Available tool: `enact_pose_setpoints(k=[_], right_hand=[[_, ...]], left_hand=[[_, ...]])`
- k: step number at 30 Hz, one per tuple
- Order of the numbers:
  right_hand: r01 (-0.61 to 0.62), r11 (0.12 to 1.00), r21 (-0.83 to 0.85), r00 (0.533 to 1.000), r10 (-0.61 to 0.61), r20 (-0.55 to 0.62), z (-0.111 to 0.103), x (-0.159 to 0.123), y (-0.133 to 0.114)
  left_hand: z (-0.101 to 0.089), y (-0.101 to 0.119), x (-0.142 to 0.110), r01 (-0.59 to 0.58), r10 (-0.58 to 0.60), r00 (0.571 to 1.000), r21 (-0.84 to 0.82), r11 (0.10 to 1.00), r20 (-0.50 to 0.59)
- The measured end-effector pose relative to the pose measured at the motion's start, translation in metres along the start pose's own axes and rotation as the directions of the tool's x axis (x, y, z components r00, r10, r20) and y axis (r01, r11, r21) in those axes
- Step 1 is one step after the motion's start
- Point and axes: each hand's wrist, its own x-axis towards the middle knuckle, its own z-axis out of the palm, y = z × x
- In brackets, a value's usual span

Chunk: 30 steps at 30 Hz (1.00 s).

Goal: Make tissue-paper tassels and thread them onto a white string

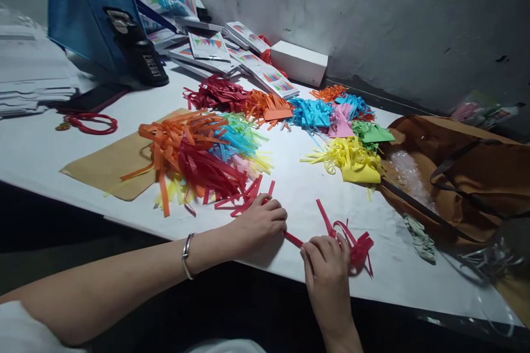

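Near the table's front edge I hold a red fringed paper tassel [293,239] lengthwise between my hands. My left hand [260,223], a bracelet on its wrist, is closed on one end, with red strips fanning out past it. My right hand [329,267] pinches the other part, and loose red strips [362,248] spread beyond its fingers. The tassel's middle shows as a thin twisted band between the hands. Just beyond my left hand lies a heap of tassels, with orange [182,138], dark red [209,168] and blue [238,140] strips, partly on a brown paper sheet [107,171].
Fringed paper bundles in red [215,92], blue [312,113] and yellow [351,160] lie across the table. Behind them are printed packets [209,47] and a white box [298,63]. A black bottle [143,55] stands back left. A brown bag [467,176] fills the right side.
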Motion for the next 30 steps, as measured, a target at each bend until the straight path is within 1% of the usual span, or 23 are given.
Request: enact_pose_setpoints(k=[3,5,7,8,10,11,13,15,18,20,21,23,24,26,27,28,29,30], right_hand=[[-0.077,0.993,-0.09,0.996,0.073,-0.053,0.004,0.001,-0.009],[-0.156,0.975,-0.156,0.986,0.144,-0.084,0.006,0.004,-0.017],[-0.223,0.952,-0.208,0.974,0.209,-0.085,0.007,0.007,-0.023],[-0.246,0.943,-0.225,0.969,0.233,-0.082,0.007,0.009,-0.025],[-0.268,0.935,-0.231,0.963,0.256,-0.083,0.007,0.01,-0.026],[-0.259,0.941,-0.216,0.966,0.247,-0.081,0.008,0.01,-0.026],[-0.196,0.967,-0.161,0.98,0.19,-0.051,0.009,0.008,-0.025],[-0.127,0.987,-0.097,0.992,0.126,-0.012,0.01,0.004,-0.024],[-0.08,0.995,-0.053,0.997,0.081,0.008,0.013,0.003,-0.024],[-0.07,0.995,-0.066,0.997,0.071,0.017,0.014,0.006,-0.023],[-0.064,0.994,-0.085,0.998,0.066,0.023,0.014,0.008,-0.023],[-0.05,0.991,-0.124,0.998,0.053,0.025,0.013,0.014,-0.021],[-0.032,0.99,-0.136,0.999,0.036,0.023,0.012,0.016,-0.019],[0.034,0.992,-0.119,0.999,-0.035,-0.005,0.005,0.017,-0.017],[0.081,0.992,-0.095,0.995,-0.085,-0.043,-0.001,0.017,-0.017],[0.131,0.989,-0.073,0.986,-0.138,-0.091,-0.007,0.015,-0.018],[0.181,0.982,-0.054,0.972,-0.187,-0.14,-0.015,0.013,-0.019],[0.225,0.974,-0.039,0.956,-0.228,-0.185,-0.023,0.011,-0.021]], left_hand=[[-0.004,0.007,0.006,0.044,-0.049,0.996,0.063,0.997,0.079],[-0.008,0.012,0.012,0.101,-0.114,0.985,0.103,0.99,0.127],[-0.011,0.016,0.019,0.163,-0.182,0.973,0.135,0.977,0.143],[-0.013,0.017,0.022,0.175,-0.195,0.97,0.146,0.974,0.142],[-0.014,0.018,0.025,0.13,-0.15,0.98,0.149,0.98,0.134],[-0.014,0.018,0.025,0.076,-0.096,0.987,0.149,0.986,0.127],[-0.012,0.019,0.022,-0.04,0.024,0.994,0.161,0.986,0.104],[-0.007,0.02,0.016,-0.106,0.096,0.994,0.203,0.974,0.06],[0.004,0.023,0.01,-0.12,0.124,0.992,0.247,0.962,-0.004],[0.008,0.023,0.011,-0.096,0.103,0.995,0.242,0.966,-0.016],[0.009,0.023,0.013,-0.066,0.071,0.997,0.221,0.973,-0.013],[0.005,0.021,0.016,0.031,-0.032,0.999,0.125,0.992,0.005],[0.0,0.02,0.016,0.088,-0.089,0.996,0.045,0.995,0.02],[-0.013,0.022,0.014,0.188,-0.177,0.982,-0.183,0.965,0.072],[-0.021,0.024,0.011,0.228,-0.204,0.973,-0.315,0.921,0.108],[-0.028,0.027,0.008,0.264,-0.216,0.964,-0.446,0.855,0.155],[-0.035,0.032,0.004,0.306,-0.225,0.952,-0.571,0.762,0.21],[-0.041,0.038,0.001,0.353,-0.228,0.936,-0.682,0.64,0.27]])
